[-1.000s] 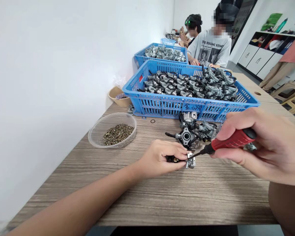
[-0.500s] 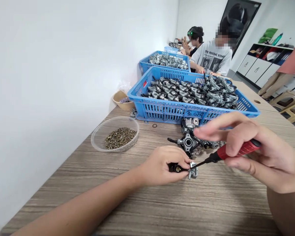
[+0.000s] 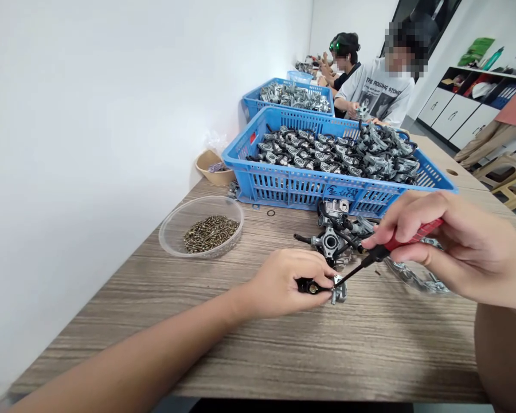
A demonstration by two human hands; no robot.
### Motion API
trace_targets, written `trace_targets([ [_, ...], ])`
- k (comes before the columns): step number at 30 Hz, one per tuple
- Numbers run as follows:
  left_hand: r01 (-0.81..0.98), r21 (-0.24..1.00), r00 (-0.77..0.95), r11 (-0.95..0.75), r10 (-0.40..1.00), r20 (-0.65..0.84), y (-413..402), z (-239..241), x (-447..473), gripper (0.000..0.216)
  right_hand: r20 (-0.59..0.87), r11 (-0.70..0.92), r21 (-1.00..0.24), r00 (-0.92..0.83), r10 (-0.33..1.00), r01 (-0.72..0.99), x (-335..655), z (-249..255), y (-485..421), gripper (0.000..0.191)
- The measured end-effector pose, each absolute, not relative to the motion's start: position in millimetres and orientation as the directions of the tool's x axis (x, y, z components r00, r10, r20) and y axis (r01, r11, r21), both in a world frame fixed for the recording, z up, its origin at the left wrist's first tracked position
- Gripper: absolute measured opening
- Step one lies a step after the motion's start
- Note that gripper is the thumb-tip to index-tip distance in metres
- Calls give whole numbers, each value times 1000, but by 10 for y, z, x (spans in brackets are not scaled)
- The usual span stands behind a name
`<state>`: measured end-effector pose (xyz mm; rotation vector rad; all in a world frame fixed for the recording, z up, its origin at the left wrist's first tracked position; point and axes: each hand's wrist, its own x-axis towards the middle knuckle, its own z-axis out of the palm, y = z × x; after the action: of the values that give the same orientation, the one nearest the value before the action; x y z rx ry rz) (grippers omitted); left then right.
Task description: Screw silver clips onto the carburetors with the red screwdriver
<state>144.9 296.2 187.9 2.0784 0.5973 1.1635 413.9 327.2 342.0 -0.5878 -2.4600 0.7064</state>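
Observation:
My left hand [image 3: 290, 284] is closed on a small carburetor [image 3: 339, 291], pressing it to the wooden table; its black part shows between thumb and fingers. In my right hand [image 3: 447, 246] is a screwdriver [image 3: 415, 234] with a red and black handle, fingers wrapped round it. The dark shaft slants down to the left, its tip at the carburetor beside my left fingertips. Whether the tip sits in a screw is too small to tell. Just beyond, more carburetors [image 3: 330, 243] with black hoses lie on the table, partly behind my right hand.
A clear bowl of brass-coloured screws [image 3: 210, 234] stands to the left. Behind is a blue crate [image 3: 284, 192] full of carburetors, with a second blue crate [image 3: 251, 109] farther back. A black ring [image 3: 270, 213] lies before the crate. Two people sit beyond; another stands at right.
My right fingers, spread out before, have curled in round the screwdriver handle. The screwdriver's tip stays at the carburetor. A co-worker at the back now holds up a metal part.

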Motion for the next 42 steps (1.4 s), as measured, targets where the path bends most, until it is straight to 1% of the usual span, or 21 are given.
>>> trace_targets([
  [3,63,746,501,-663,667,551,2943,1890,1444,6,365,771,-543,-733,574,333,4132,3386,3183,19],
  [8,95,724,479,-683,669,568,2895,1886,1458,4,394,723,-437,-608,689,536,4096,3386,2931,17],
  [11,122,711,465,-693,672,576,2883,1877,1468,4,414,727,-356,-599,685,586,4055,3423,2831,16],
  [13,120,711,467,-693,672,576,2892,1873,1469,5,421,763,-331,-636,646,556,4019,3422,2828,12],
  [14,117,712,470,-693,670,575,2900,1873,1468,4,428,786,-338,-659,618,518,4000,3409,2847,11],
  [16,133,718,492,-684,674,551,2916,1877,1462,3,466,821,-360,-677,570,443,3970,3371,2906,14],
  [18,199,730,524,-654,700,485,2929,1882,1453,10,498,834,-352,-670,551,424,3959,3345,2967,19],
  [20,285,735,541,-616,736,407,2938,1878,1440,20,478,829,-326,-678,559,454,3977,3355,2997,24],
  [22,324,735,547,-595,752,367,2951,1862,1423,26,410,830,-317,-723,556,458,4021,3399,2994,27],
  [24,304,750,560,-587,748,358,2970,1840,1406,29,354,833,-327,-759,547,447,4072,3453,2979,28],
  [27,216,803,577,-555,736,353,3000,1819,1390,37,360,835,-335,-759,542,437,4101,3494,3003,26],
  [29,175,815,591,-553,721,362,3011,1816,1389,37,388,828,-368,-739,550,423,4065,3478,3071,21],
  [31,162,802,596,-574,705,384,3015,1815,1391,33,410,807,-476,-723,556,350,3994,3440,3160,17],
  [33,159,794,592,-586,701,399,3015,1809,1392,30,437,763,-616,-722,537,195,3919,3412,3233,13],
  [35,148,802,594,-579,700,396,3018,1800,1388,30,442,704,-709,-750,492,44,3882,3424,3262,10],
  [36,142,805,597,-576,699,394,3020,1796,1384,30,424,680,-733,-778,464,6,3888,3448,3259,12],
  [37,135,806,600,-576,695,396,3023,1793,1379,29,386,667,-745,-813,436,4,3910,3482,3248,16],
  [39,122,804,605,-582,686,404,3026,1796,1369,28,294,673,-738,-875,384,48,3992,3559,3219,26],
  [40,117,802,606,-586,682,410,3025,1802,1364,28,258,683,-727,-895,365,69,4039,3590,3208,27],
  [42,112,797,604,-594,678,420,3018,1822,1356,27,233,678,-732,-910,343,68,4111,3617,3204,25],
])
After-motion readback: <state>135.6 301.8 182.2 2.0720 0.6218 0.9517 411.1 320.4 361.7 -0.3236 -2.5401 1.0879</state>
